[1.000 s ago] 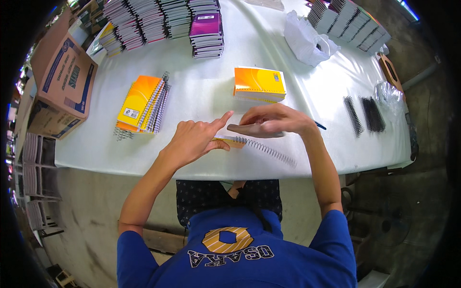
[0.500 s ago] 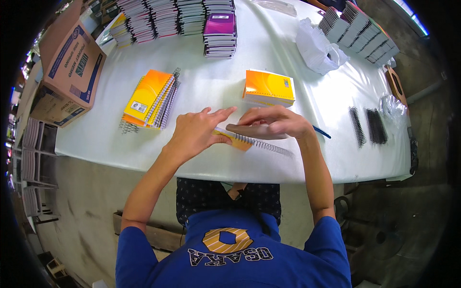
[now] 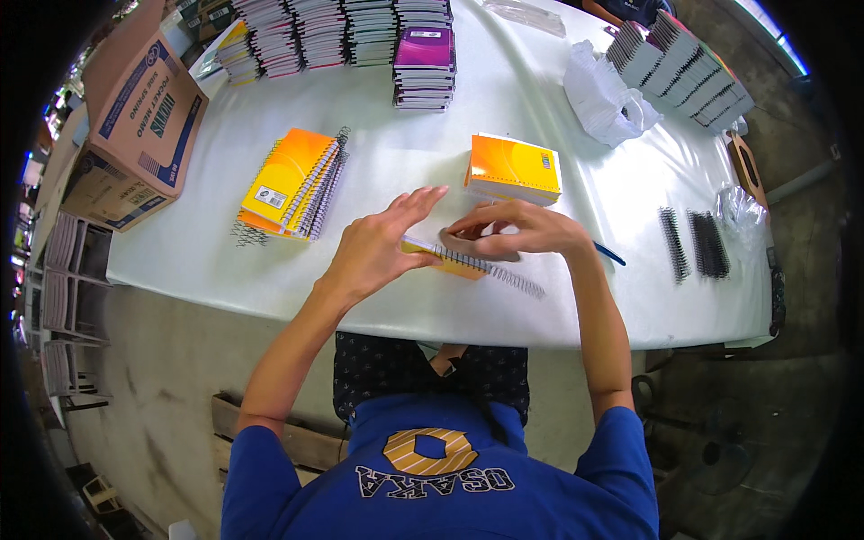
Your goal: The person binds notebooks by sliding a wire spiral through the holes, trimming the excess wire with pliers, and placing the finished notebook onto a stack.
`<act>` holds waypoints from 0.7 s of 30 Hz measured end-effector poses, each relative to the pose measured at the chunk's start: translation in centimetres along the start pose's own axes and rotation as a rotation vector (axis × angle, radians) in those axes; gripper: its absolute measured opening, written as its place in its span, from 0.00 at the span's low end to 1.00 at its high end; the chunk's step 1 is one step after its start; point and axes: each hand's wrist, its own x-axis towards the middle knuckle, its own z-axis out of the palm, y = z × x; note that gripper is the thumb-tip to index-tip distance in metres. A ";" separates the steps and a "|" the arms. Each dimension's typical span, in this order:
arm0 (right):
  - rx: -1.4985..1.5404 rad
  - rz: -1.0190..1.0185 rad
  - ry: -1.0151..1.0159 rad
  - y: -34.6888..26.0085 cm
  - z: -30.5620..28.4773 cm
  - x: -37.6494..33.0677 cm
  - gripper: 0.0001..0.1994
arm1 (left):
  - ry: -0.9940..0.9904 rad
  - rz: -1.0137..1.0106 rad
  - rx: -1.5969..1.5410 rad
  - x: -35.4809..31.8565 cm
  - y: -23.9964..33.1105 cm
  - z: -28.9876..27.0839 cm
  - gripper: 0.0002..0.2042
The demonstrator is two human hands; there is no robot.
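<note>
Notebook (image 3: 466, 266), yellow-covered, sits near-centre over the white surface (image 3: 405, 315), held by the left hand (image 3: 382, 238), thumb apart from extended fingers; the right hand (image 3: 517, 229) half curls at its wire coil (image 3: 517, 281), grip unclear. Cardboard box (image 3: 148, 117) stands left, notebook stacks (image 3: 319, 40) far; grey floor (image 3: 180, 360) shows near.

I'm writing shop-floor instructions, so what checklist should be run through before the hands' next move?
1. Left hand holding the yellow notebook: ok.
2. Wire coil wholly within the notebook's edge: not ok; a length juts past its right end.
3. Right hand at the coiled edge: ok, just above it.
4. Anything gripped in the right hand: cannot tell, blurred.
5. Coiled notebooks apart from both hands: ok.
6. Dark spare coils available: ok, at right.
</note>
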 end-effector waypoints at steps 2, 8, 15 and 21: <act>0.118 -0.127 0.030 1.6 -0.4 0.0 0.26 | -0.010 -0.090 -0.124 -0.2 0.1 -0.1 0.45; -0.067 0.020 0.001 1.3 -0.2 1.0 0.27 | 0.100 -0.211 -0.585 -1.0 -1.3 2.1 0.50; 0.034 -0.009 0.030 1.1 0.0 1.6 0.28 | 0.108 -0.230 -0.682 -1.5 -1.9 2.7 0.49; 0.148 -0.236 0.044 1.4 0.2 2.2 0.28 | 0.072 -0.256 -0.675 -1.5 -1.9 2.7 0.50</act>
